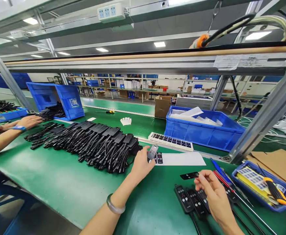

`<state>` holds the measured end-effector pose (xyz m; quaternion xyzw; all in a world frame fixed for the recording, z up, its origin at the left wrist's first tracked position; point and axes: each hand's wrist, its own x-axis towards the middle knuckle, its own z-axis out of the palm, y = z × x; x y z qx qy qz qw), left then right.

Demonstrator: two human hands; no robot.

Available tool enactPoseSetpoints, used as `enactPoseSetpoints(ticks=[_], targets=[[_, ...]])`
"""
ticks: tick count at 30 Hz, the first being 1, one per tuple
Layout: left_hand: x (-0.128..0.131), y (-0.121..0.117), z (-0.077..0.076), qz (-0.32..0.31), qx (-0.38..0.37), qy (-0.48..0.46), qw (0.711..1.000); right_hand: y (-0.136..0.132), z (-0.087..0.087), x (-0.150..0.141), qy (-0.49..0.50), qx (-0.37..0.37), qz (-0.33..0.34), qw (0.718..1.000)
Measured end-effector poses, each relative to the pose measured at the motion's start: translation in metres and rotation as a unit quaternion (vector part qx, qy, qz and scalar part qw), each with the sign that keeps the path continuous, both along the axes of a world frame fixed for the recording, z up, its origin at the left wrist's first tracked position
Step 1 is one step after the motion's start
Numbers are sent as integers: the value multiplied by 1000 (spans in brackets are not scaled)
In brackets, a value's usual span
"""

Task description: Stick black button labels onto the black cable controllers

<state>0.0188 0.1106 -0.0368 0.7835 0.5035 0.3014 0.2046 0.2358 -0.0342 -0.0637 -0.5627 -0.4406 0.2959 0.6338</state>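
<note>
My left hand (143,164) is closed, pinching a small grey rectangular piece with dark marks (153,152) at the left end of a white strip (182,159). Black button labels (159,158) lie on that strip beside the fingertips. Between thumb and fingers of my right hand (212,192) is the end of a black label (189,176), held above the table. Below that hand lie several black corded controllers (184,199) with printed fronts, partly hidden by it. A large pile of black cabled controllers (96,140) spreads to the left of my left hand.
Beyond the strip are a white tray with black labels (171,141) and a blue bin (204,130). A small blue tray (265,186) with pliers stands right, near tweezers (238,192). A co-worker's hand (30,121) reaches toward a tipped blue crate (70,101).
</note>
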Motion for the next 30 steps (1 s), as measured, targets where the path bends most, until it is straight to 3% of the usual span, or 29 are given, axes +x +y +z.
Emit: enactPoseSetpoints(ticks=[3,5,7,10,12,19,30], targets=[[14,-21,-4,-84,-67,-78,991,-2,6,-4,40,2,25,999],[24,-35,-11,-142,-144,-132,970,-3,8,-6,56,4,37,998],[31,-46,-17,-193,-279,-225,913,-3,9,-6,60,5,39,997],[38,-60,-23,-223,-467,-346,783,-5,9,-3,48,-2,34,998],[40,-66,-22,-224,-511,-360,748,-6,9,-2,39,-9,31,999],[39,-77,-12,-250,-546,-350,719,-9,18,-2,49,-28,41,998],[39,-79,-17,-290,-570,-340,690,-6,29,-13,-3,-110,70,992]])
